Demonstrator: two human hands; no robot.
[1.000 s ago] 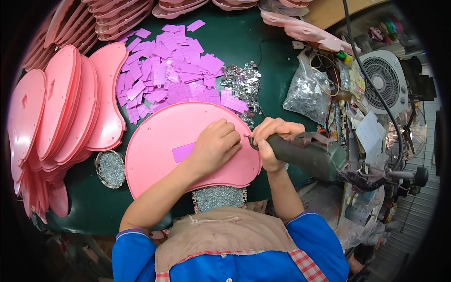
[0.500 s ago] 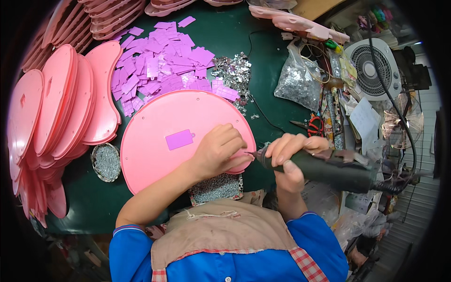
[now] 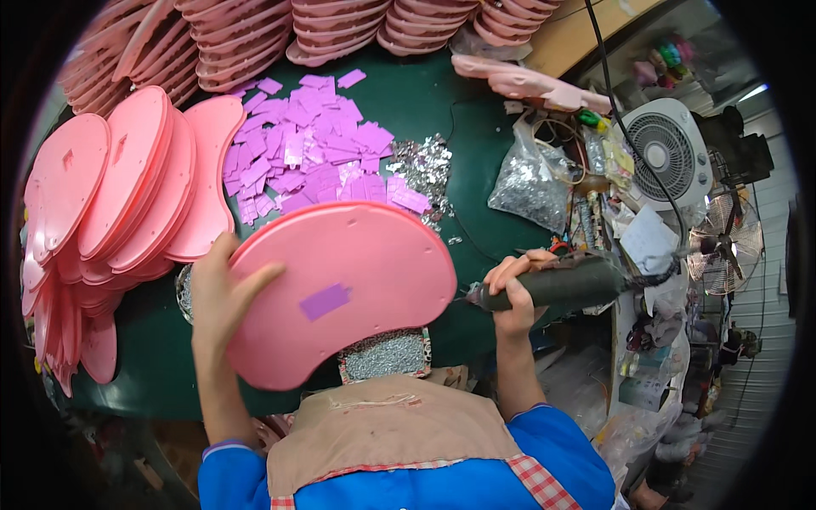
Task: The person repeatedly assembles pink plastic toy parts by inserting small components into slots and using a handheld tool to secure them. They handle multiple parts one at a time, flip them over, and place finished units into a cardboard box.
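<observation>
My left hand (image 3: 219,293) is closed on the left edge of a pink plastic panel (image 3: 382,272), thumb on top and the other fingers mostly behind the edge. The panel is tilted, its far edge raised, and a purple rectangular plate (image 3: 325,302) is set in its face. My right hand (image 3: 512,293) is wrapped round a dark electric screwdriver (image 3: 574,285), whose tip points left, close to the panel's right end. Below the panel's curved near edge sits a patterned tray (image 3: 387,355) of small silvery pieces, probably screws.
Stacked pink panels (image 3: 140,195) stand at the left, more pink parts (image 3: 336,30) along the back. Purple plates (image 3: 310,140) and small metal clips (image 3: 422,170) lie in piles behind the panel. A clear bag (image 3: 531,187) and a fan (image 3: 665,149) are at the right.
My left hand has gone from the panel's right end to its left edge. The panel has turned and lifted at its far side. The screwdriver has drawn slightly away from it.
</observation>
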